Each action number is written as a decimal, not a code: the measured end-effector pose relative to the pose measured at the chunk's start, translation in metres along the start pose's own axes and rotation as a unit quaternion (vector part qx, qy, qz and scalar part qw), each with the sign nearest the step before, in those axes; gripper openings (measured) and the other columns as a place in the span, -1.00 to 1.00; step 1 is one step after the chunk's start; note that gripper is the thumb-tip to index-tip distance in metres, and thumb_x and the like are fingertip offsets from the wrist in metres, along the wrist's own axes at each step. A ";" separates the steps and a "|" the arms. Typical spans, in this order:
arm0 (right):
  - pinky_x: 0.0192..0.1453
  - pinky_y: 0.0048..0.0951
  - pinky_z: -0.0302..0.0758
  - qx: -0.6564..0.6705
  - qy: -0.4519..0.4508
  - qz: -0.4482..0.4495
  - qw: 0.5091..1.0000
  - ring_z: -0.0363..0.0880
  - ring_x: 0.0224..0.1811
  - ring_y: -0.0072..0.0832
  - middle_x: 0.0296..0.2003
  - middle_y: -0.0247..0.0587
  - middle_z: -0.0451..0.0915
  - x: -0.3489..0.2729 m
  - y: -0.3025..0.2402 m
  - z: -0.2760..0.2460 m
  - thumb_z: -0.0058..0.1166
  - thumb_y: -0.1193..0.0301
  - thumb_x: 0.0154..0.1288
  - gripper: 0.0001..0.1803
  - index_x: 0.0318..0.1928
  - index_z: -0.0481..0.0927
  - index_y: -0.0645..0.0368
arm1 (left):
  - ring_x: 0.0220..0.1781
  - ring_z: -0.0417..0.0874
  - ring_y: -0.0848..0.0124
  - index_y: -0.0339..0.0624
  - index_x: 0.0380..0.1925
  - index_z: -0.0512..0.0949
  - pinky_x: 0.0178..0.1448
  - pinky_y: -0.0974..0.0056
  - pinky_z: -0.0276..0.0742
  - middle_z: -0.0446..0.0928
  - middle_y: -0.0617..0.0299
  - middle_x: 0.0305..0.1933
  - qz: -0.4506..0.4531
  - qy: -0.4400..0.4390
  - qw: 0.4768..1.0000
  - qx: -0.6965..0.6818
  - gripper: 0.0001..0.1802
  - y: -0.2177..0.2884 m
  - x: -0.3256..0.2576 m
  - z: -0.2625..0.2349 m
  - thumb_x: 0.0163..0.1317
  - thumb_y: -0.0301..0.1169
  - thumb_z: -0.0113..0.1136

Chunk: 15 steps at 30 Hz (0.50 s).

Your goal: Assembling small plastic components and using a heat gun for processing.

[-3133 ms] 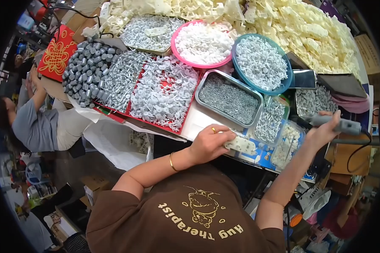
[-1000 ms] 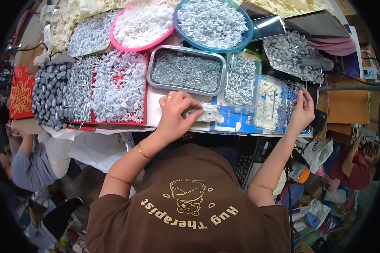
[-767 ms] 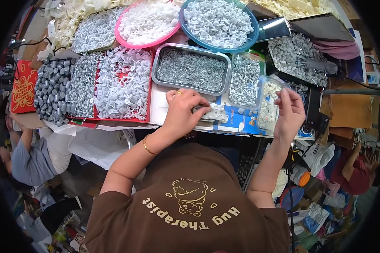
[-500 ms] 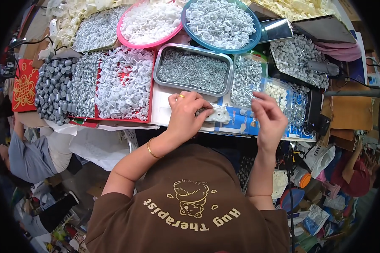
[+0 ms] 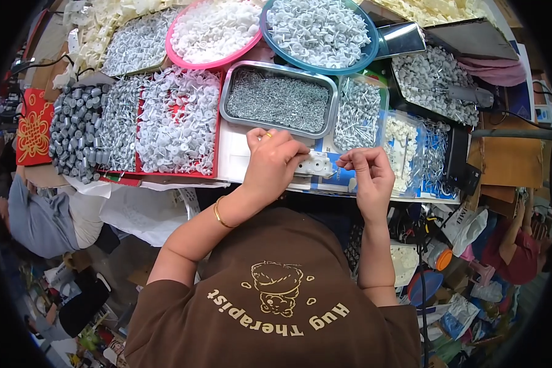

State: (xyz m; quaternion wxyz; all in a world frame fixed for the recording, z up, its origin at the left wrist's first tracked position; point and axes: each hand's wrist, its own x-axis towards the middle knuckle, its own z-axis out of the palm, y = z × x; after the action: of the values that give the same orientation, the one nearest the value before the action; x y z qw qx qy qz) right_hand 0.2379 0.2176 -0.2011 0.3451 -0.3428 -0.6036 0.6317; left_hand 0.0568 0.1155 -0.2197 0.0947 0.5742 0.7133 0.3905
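Note:
My left hand (image 5: 275,161) is closed on the left end of a white plastic piece with round holes (image 5: 316,165), which lies low over the table's near edge. Close to that piece's right end, my right hand (image 5: 370,176) has thumb and fingertips pinched together. Whatever sits in that pinch is too small to make out. Behind my hands is a metal tray (image 5: 336,104) full of tiny grey metal parts. Just above my right hand, a clear box (image 5: 337,147) holds long screws.
A red tray (image 5: 217,147) of white plastic parts stands at left beside grey cylinders (image 5: 76,132). Farther back are a pink basin (image 5: 169,46) and a teal basin (image 5: 374,43) of white parts. At right are small cream pieces (image 5: 401,147) and a black device (image 5: 463,165). People sit on both sides.
My right hand has come left and slightly down, from beside the box of screws to the end of the white plastic piece. My left hand keeps its hold, almost unmoved.

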 end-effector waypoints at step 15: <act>0.01 -0.30 0.47 -0.249 -0.159 -0.139 0.945 0.60 -0.16 -0.25 -0.21 -0.16 0.66 0.009 -0.012 0.001 0.33 0.53 0.18 -0.90 -0.37 0.63 0.23 | -0.17 0.49 0.31 -0.02 -0.40 0.62 0.09 0.07 0.10 0.47 0.35 -0.34 -0.039 -0.011 0.999 -0.005 -0.90 0.000 -0.005 0.004 0.13 -0.41 0.40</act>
State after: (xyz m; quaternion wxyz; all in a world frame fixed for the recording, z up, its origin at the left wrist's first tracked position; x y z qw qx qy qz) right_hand 0.2332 0.2249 -0.1897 0.2326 -0.2258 -0.8301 0.4536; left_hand 0.0609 0.1132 -0.2236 0.1212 0.5495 0.7321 0.3838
